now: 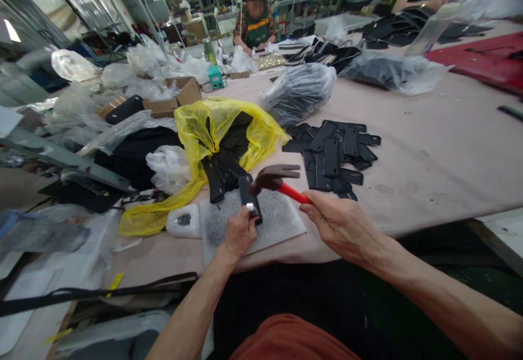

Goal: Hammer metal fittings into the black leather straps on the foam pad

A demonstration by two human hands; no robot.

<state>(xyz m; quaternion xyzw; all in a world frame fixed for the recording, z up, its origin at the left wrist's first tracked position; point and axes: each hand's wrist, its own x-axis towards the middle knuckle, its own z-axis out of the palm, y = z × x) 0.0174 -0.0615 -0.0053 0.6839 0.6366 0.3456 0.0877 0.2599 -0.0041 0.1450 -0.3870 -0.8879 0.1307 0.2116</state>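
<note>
Workshop table (433, 147), broad, pale pinkish covering, crowded on its far and left sides. Right hand (337, 223): closed round the red handle of a claw hammer (293, 191), dark head raised toward the left, near the other hand; contact with anything below cannot be told. Left hand (240, 233): fingers pinching a small metal-topped tool (250, 207), its lower end hidden. Beneath this hand, one slim black piece (245, 187), pointing away from the body, its near end on a speckled white pad (281, 226) at the near edge. Just left of the pad, one small white block (183, 223) with a dark patch on top. Beyond the pad, one yellow plastic bag (196, 123), open, black pieces spilling from its mouth. Right of the bag, one loose pile of black pieces (330, 150), overlapping. Behind the pile, one bundle in clear plastic (302, 90). Left of the yellow bag, one crumpled white bag (168, 166); farther off, one cardboard box (188, 91) and one small teal box (214, 77). Far right, one red sheet (486, 60). Far side, one co-worker (258, 28), seen from the front.
</note>
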